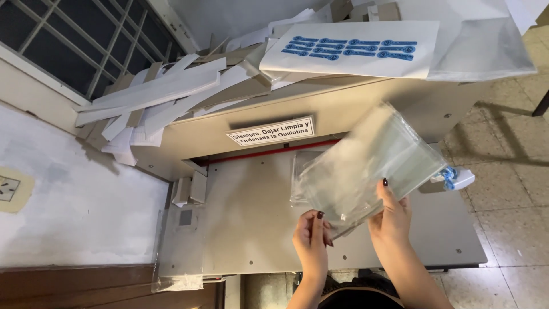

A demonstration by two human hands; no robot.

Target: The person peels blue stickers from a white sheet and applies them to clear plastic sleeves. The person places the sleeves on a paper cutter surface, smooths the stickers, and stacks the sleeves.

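A stack of clear plastic sleeves is held tilted above the grey bed of a paper-cutting machine. My right hand grips the stack's near right edge, thumb on top. My left hand pinches its near left corner. Both hands have dark painted nails. The stack hides part of the bed and the slot under the red line.
The machine's beige housing carries a white label, and a white sheet with blue printed shapes lies on top. Loose white and brown paper strips pile at the left. A window, a wall and a tiled floor surround it.
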